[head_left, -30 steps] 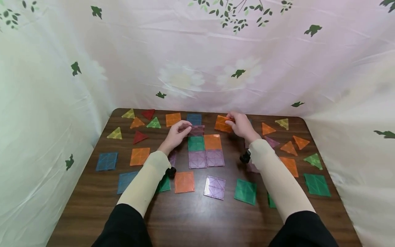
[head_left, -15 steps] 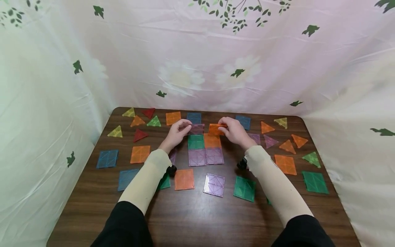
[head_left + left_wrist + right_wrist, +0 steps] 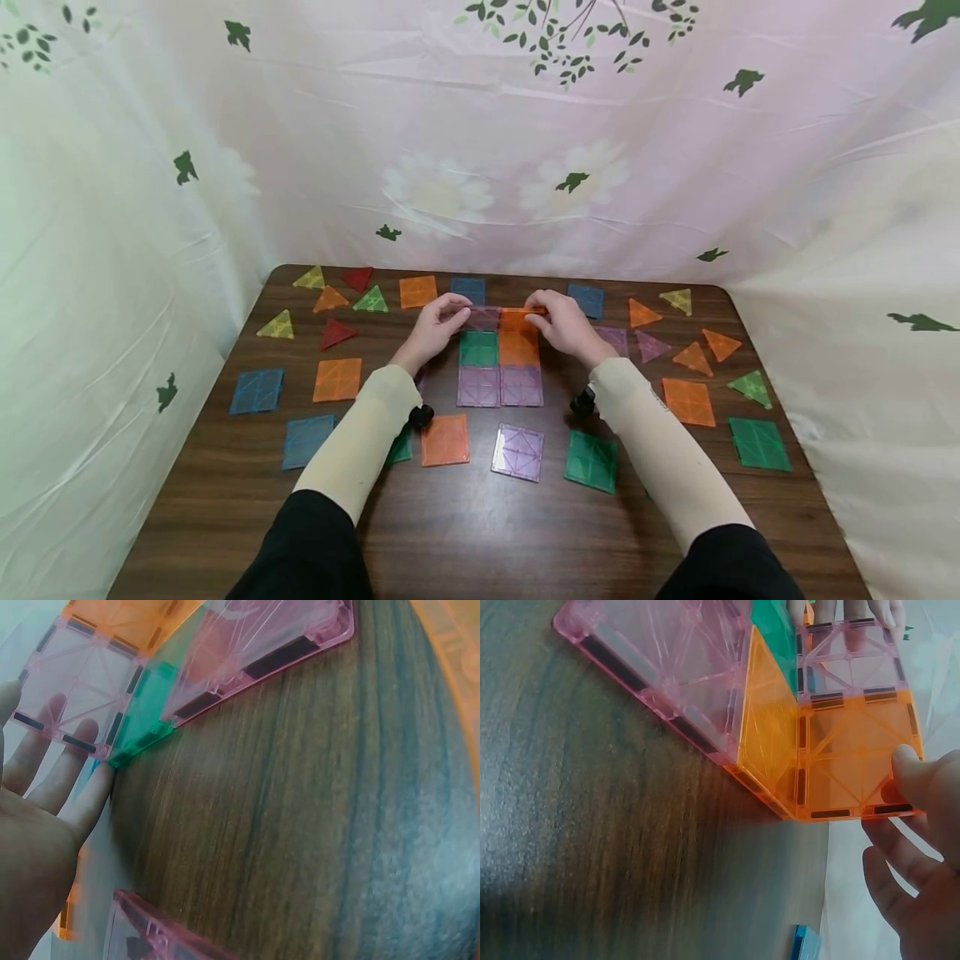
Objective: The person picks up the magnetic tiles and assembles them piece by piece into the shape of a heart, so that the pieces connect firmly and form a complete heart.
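My left hand (image 3: 437, 331) holds an upright purple square magnetic tile (image 3: 75, 686) by its outer side, thumb in front and fingers behind. My right hand (image 3: 564, 325) pinches an upright orange square magnetic tile (image 3: 851, 761) between thumb and fingers. The two upright tiles touch edge to edge in the right wrist view. They stand along the far edge of a flat block: a green tile (image 3: 478, 348) and an orange tile (image 3: 519, 348) behind two purple tiles (image 3: 478, 387). The upright orange tile meets the flat orange one at its lower edge.
Loose square tiles lie around the block, including a blue tile (image 3: 257, 392), a coral tile (image 3: 446, 440), a purple tile (image 3: 517, 452) and a green tile (image 3: 591, 462). Triangles such as a red one (image 3: 337, 334) lie on both sides. A printed curtain (image 3: 480, 167) surrounds the table (image 3: 480, 533).
My right hand has brought the orange tile leftward and stood it upright beside the purple tile. My left hand has stayed at the purple tile.
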`<state>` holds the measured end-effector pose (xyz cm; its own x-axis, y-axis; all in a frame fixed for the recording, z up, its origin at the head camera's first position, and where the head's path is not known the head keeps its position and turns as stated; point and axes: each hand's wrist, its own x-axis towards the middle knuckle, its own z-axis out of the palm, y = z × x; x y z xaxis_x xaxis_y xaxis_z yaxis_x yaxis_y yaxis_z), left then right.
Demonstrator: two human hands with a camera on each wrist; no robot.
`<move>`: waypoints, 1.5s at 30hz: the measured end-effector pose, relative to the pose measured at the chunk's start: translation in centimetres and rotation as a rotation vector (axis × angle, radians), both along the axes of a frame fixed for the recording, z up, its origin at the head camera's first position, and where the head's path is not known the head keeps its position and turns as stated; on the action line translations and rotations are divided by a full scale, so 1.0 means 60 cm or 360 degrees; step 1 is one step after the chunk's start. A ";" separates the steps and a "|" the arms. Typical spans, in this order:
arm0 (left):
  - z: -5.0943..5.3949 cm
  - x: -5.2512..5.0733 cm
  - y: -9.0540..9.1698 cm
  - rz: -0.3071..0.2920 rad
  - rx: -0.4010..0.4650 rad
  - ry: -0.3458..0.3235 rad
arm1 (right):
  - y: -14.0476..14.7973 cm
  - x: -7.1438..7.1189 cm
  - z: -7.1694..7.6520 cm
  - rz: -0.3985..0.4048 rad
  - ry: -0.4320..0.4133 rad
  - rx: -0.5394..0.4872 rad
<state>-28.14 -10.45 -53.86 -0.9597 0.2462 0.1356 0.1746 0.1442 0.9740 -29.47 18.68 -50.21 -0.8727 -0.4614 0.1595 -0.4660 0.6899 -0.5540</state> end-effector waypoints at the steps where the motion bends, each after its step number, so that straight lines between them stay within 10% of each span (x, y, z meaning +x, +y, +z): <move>1: 0.000 0.000 0.000 0.0002 -0.0004 0.0000 | 0.001 0.000 0.000 -0.0005 -0.0018 -0.0014; 21: -0.007 -0.021 -0.035 0.0288 -0.0272 0.0071 | 0.040 0.002 -0.055 -0.0117 -0.0467 -0.0125; 34: 0.005 -0.079 -0.032 0.0265 -0.0426 -0.0063 | 0.021 -0.007 -0.057 -0.0164 -0.0535 0.0008; 45: 0.007 -0.109 -0.022 0.0005 -0.0881 -0.0160 | 0.017 -0.005 -0.064 -0.0216 -0.0487 0.0036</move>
<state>-34.71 -11.75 -53.45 -0.9620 0.2518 -0.1053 0.0836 0.6390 0.7646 -29.80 19.69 -54.06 -0.9324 -0.3379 -0.1283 -0.1833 0.7479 -0.6379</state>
